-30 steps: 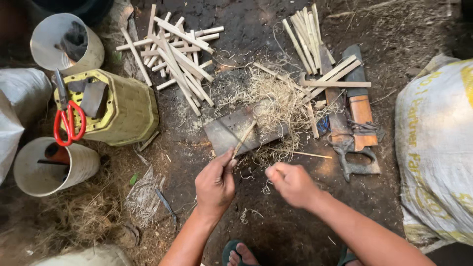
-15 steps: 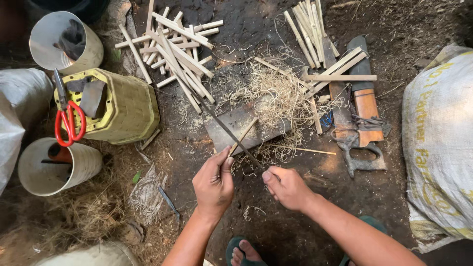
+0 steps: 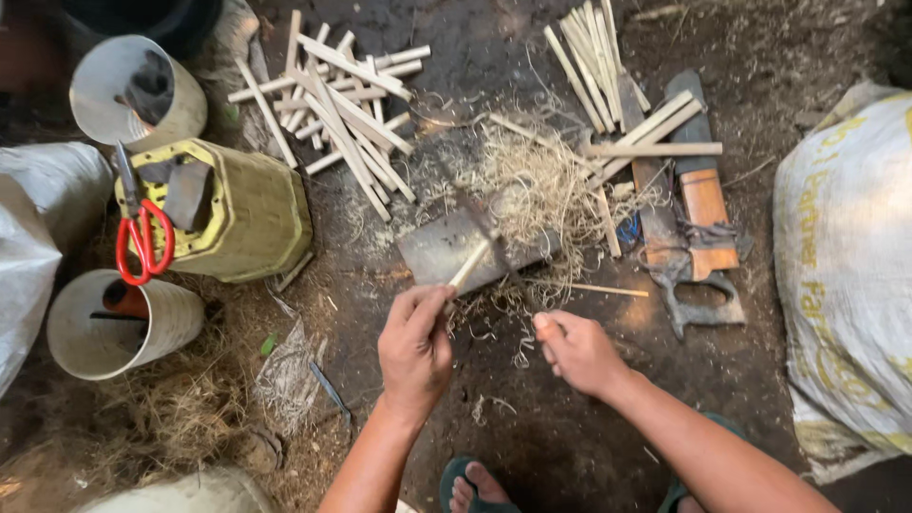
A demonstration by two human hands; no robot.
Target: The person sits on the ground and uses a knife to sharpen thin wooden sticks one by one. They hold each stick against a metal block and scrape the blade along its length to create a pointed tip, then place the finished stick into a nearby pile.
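Two hands at work: left hand (image 3: 415, 344) clamped on a thin pale bamboo stick (image 3: 467, 268), its tip on the flat grey metal blade (image 3: 456, 249) ahead. Right hand (image 3: 576, 350) fisted alongside, contents indiscernible. Shaving stage, judged; next stroke needs steady angle.

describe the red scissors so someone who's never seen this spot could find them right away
Start at the yellow-green woven basket lying on the ground at the left, between two pale open cylinders. The scissors rest on its open end, blades pointing up and away. Their bright red loop handles are the only red thing there; the dark grey block beside them is dull.
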